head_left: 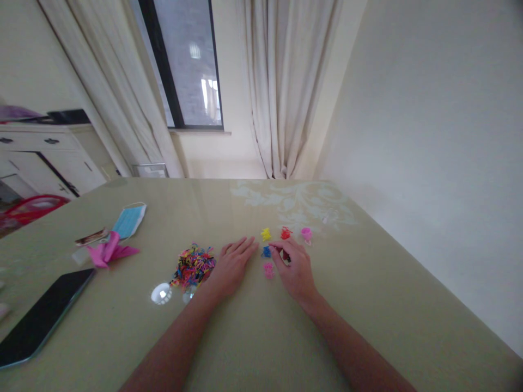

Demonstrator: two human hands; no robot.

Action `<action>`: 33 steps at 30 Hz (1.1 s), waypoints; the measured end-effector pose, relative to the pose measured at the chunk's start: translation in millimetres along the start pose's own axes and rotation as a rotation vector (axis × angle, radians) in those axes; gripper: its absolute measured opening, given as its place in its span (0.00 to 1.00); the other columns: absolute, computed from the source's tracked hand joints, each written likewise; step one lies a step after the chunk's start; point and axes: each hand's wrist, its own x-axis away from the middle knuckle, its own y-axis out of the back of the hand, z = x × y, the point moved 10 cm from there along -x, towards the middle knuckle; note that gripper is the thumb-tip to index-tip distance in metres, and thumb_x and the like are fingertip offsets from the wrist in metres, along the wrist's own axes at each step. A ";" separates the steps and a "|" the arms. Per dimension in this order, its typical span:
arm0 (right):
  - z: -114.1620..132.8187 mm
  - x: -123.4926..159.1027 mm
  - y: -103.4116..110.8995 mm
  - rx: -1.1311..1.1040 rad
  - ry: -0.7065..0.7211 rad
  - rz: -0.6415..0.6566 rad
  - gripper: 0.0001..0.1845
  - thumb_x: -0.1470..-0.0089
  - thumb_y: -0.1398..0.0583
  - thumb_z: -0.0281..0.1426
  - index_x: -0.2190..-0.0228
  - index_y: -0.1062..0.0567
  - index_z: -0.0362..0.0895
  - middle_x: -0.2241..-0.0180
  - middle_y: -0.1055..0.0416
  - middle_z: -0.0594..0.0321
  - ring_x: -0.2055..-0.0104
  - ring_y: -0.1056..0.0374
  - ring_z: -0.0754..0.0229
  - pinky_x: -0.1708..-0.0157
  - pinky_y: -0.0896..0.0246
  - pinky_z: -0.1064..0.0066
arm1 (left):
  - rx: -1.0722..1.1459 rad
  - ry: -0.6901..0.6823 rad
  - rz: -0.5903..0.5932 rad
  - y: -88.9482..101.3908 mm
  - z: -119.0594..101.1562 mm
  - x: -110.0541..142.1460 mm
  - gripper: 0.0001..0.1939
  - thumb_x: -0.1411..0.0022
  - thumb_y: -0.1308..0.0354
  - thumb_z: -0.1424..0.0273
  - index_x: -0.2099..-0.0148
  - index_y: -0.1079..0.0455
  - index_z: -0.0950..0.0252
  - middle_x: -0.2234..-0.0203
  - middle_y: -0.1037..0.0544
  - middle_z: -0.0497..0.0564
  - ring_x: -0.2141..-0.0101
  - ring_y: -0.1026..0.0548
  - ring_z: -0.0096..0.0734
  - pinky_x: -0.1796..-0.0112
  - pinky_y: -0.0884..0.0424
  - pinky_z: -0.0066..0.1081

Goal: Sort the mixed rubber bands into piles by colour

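Note:
A mixed heap of small rubber bands (pixel 194 265) in many colours lies on the table. Flat on the tabletop, fingers stretched, my left hand (pixel 233 267) rests just right of this heap and holds nothing. My right hand (pixel 296 268) has thumb and forefinger pinched together at the edge of a small blue cluster (pixel 266 251); anything between the fingertips is too small to make out. Around it sit a yellow cluster (pixel 266 234), a red cluster (pixel 285 232), a bright pink cluster (pixel 306 234) and a lighter pink cluster (pixel 268 270). A dark red cluster is partly hidden under my right hand.
Left on the table (pixel 261 348) are a black phone (pixel 44 316), a folded pink paper shape (pixel 109 251), a blue face mask (pixel 129 220) and a brown-red strip (pixel 90 237). A shiny clear round piece (pixel 161 293) lies near the heap. A wall (pixel 441 136) borders the right side.

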 end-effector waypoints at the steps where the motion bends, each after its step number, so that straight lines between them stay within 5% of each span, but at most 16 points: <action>1: 0.3 0.1 -0.2 0.000 0.004 -0.005 0.11 0.34 0.41 0.33 0.60 0.18 0.46 0.70 0.23 0.61 0.70 0.34 0.59 0.63 0.40 0.65 | 0.017 -0.002 0.001 -0.9 -0.2 -2.6 0.32 0.33 0.52 0.82 0.31 0.35 0.54 0.33 0.31 0.52 0.35 0.35 0.38 0.37 0.41 0.43; 5: -1.2 0.0 0.2 -0.005 0.006 -0.019 0.11 0.35 0.41 0.33 0.61 0.18 0.46 0.71 0.24 0.61 0.71 0.34 0.59 0.64 0.40 0.66 | 0.053 0.018 -0.053 2.1 1.8 -10.3 0.18 0.31 0.50 0.78 0.45 0.24 0.62 0.49 0.20 0.56 0.47 0.26 0.39 0.43 0.34 0.40; 9: -2.8 -0.5 1.0 -0.012 0.001 -0.017 0.11 0.35 0.41 0.33 0.61 0.18 0.46 0.71 0.25 0.61 0.71 0.34 0.59 0.65 0.40 0.66 | 0.016 0.068 -0.088 6.9 6.0 -9.9 0.11 0.30 0.48 0.76 0.55 0.24 0.64 0.58 0.20 0.55 0.53 0.25 0.40 0.49 0.31 0.38; 16: -3.2 1.9 -8.7 -0.059 0.011 0.063 0.10 0.35 0.40 0.35 0.61 0.18 0.46 0.70 0.23 0.60 0.69 0.32 0.58 0.63 0.38 0.66 | 0.170 0.146 -0.142 22.5 10.5 2.2 0.10 0.28 0.50 0.75 0.56 0.27 0.64 0.60 0.20 0.55 0.56 0.24 0.39 0.52 0.29 0.38; 21: 1.9 5.7 -22.5 -0.142 0.018 0.179 0.12 0.36 0.37 0.40 0.63 0.17 0.46 0.72 0.23 0.61 0.69 0.30 0.58 0.63 0.37 0.66 | 0.399 0.040 -0.266 38.7 -8.9 10.7 0.10 0.27 0.51 0.71 0.57 0.28 0.62 0.62 0.21 0.51 0.59 0.24 0.35 0.55 0.28 0.34; 27: -0.2 6.8 -20.9 -0.170 -0.007 0.172 0.14 0.36 0.37 0.41 0.68 0.18 0.45 0.74 0.24 0.62 0.72 0.32 0.60 0.66 0.38 0.68 | 0.491 -0.013 -0.276 41.0 -21.3 13.0 0.10 0.26 0.50 0.69 0.57 0.28 0.61 0.62 0.21 0.51 0.59 0.24 0.33 0.55 0.28 0.33; 33: -25.2 0.0 -7.2 -0.429 -0.210 0.134 0.14 0.41 0.34 0.42 0.67 0.16 0.45 0.72 0.22 0.61 0.72 0.33 0.61 0.70 0.39 0.70 | 0.429 0.165 -0.313 42.2 5.4 13.5 0.13 0.27 0.48 0.68 0.44 0.30 0.60 0.53 0.19 0.53 0.56 0.22 0.36 0.52 0.27 0.37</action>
